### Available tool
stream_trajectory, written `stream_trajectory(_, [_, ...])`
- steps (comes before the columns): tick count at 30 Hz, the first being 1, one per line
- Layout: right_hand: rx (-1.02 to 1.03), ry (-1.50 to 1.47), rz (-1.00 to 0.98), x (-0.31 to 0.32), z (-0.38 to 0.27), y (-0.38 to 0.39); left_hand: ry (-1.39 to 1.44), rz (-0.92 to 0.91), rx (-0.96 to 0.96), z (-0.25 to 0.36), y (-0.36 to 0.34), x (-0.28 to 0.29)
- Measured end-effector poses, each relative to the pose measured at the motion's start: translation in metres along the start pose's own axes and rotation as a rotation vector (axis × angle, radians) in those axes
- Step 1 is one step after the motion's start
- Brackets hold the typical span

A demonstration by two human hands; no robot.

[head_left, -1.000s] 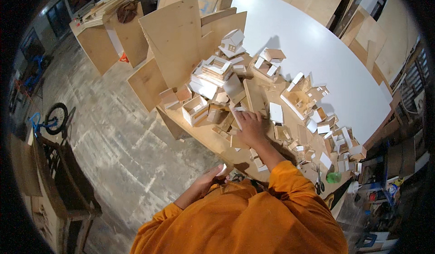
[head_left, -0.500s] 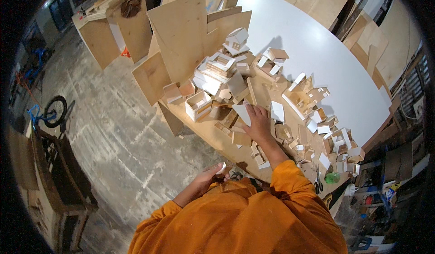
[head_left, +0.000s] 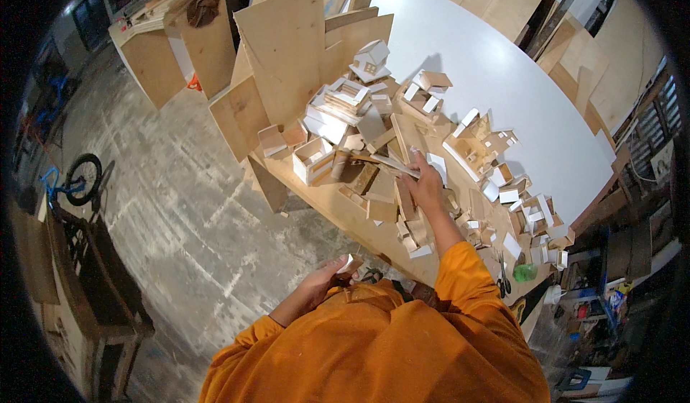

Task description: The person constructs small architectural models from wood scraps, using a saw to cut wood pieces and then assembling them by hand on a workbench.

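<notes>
My left hand (head_left: 330, 277), low in the middle near my orange top, is closed on a small wood piece (head_left: 348, 265) with a white face. My right hand (head_left: 424, 176) reaches over the plywood worktop (head_left: 305, 196) and is closed on a thin pale strip (head_left: 395, 164), lifted among loose offcuts. Around it lie an open white box (head_left: 313, 162), a pile of white-faced boards (head_left: 327, 115), a small white house with a window (head_left: 370, 63) and several part-built miniature pieces (head_left: 467, 151).
Upright plywood sheets (head_left: 280, 51) stand at the table's back left, beside a large white panel (head_left: 496, 51). Scissors (head_left: 504, 281) and a green container (head_left: 525, 273) lie at the right. A bicycle (head_left: 79, 180) and a wooden frame (head_left: 93, 309) stand on the concrete floor (head_left: 180, 209) at left.
My right hand has lifted slightly up and right and now grips a pale strip edge-on, where its fingers were spread over a white piece. My left hand stays low with its piece.
</notes>
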State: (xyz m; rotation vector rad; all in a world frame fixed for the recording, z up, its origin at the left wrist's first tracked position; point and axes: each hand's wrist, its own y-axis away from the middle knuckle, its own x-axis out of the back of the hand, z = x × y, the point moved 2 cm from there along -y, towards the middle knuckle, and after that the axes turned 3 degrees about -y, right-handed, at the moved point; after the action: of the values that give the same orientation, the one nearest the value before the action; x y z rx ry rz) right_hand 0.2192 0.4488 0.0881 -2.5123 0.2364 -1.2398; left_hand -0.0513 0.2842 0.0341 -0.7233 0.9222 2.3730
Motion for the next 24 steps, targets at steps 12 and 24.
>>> stream_trajectory(12, [0.147, 0.398, -0.060, 0.004, -0.037, 0.013, 0.019, 0.000, 0.055, -0.004, 0.006, -0.002])
stream_trajectory(24, [-0.209, -0.123, -0.279, 0.005, -0.001, 0.030, 0.027, 0.011, 0.050, -0.005, 0.013, -0.005])
